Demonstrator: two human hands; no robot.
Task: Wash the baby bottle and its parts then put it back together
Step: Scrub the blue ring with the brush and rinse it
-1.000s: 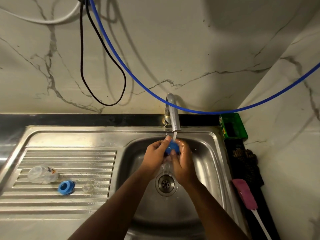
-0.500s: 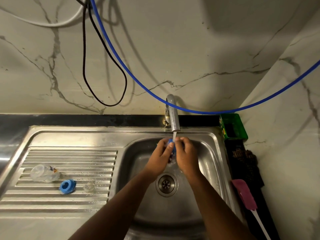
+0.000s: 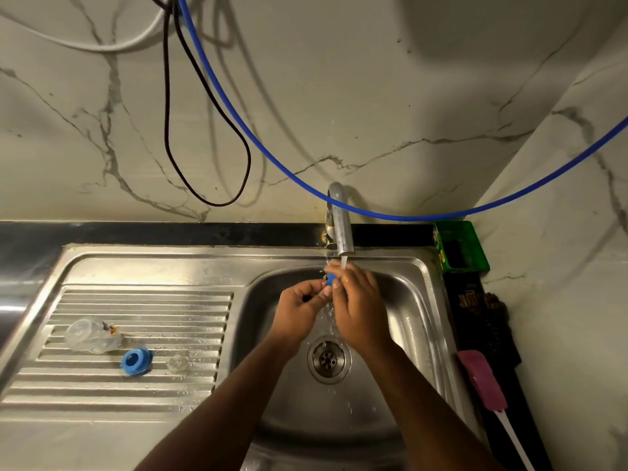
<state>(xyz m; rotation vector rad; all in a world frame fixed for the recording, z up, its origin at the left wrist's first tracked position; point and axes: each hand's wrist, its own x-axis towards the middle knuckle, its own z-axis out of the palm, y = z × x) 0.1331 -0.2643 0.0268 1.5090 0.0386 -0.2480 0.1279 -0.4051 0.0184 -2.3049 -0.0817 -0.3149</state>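
Marble walls close in behind and to the right of a steel sink (image 3: 421, 300), where the tap (image 3: 341, 226) runs onto a small blue bottle part (image 3: 329, 278) pinched between the left hand (image 3: 299, 312) and the right hand (image 3: 356, 307), fingers of both curled round it. This looks like the rinsing step. The clear bottle (image 3: 90, 336), blue collar ring (image 3: 136, 361) and clear teat (image 3: 177, 363) lie apart on the ribbed drainboard (image 3: 142, 300) (probably awaiting reassembly). Next, the part likely goes left beside them; that way is open, whereas the right rim is crowded by a pink brush (image 3: 481, 382) and green box (image 3: 460, 246).
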